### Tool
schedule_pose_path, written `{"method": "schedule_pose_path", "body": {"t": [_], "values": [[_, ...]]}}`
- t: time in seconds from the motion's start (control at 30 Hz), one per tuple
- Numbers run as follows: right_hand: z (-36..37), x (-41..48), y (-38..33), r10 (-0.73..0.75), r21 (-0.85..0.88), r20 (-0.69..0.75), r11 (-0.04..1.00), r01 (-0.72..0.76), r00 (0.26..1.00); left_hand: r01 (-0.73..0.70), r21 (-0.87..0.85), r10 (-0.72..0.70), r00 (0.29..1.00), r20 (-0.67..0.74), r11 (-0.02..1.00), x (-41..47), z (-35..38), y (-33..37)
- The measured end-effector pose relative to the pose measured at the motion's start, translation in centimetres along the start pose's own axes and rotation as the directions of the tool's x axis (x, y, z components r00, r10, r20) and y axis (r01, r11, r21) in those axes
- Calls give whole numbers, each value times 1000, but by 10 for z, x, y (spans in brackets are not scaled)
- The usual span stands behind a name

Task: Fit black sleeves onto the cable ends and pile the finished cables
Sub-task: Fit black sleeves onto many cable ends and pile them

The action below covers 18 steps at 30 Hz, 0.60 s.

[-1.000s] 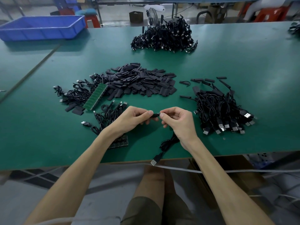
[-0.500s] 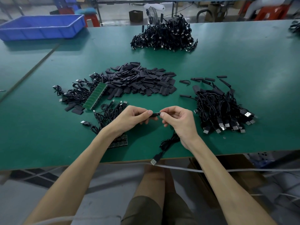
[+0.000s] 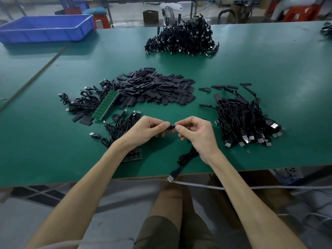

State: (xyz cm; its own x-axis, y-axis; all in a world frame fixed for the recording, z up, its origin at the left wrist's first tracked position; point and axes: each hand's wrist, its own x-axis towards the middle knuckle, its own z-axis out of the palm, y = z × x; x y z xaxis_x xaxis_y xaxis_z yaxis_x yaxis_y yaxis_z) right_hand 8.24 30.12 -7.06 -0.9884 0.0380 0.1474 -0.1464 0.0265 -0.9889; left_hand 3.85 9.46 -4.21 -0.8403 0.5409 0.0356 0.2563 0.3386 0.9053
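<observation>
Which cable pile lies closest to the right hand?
The pile on the right, plugs fanned toward the near edge, just beside the right hand. The far pile and the left pile sit farther off.

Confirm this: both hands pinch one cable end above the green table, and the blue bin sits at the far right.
The head view shows the blue bin at the far left, not right. The rest holds: left hand and right hand pinch one cable end above the green table.
</observation>
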Motion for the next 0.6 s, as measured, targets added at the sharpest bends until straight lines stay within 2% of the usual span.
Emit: {"method": "schedule_pose_path", "body": {"t": [0.6], "values": [[1, 0, -2, 0, -20, 36, 1000, 0, 999, -40, 14, 39, 999, 27, 999, -1, -1, 2]]}}
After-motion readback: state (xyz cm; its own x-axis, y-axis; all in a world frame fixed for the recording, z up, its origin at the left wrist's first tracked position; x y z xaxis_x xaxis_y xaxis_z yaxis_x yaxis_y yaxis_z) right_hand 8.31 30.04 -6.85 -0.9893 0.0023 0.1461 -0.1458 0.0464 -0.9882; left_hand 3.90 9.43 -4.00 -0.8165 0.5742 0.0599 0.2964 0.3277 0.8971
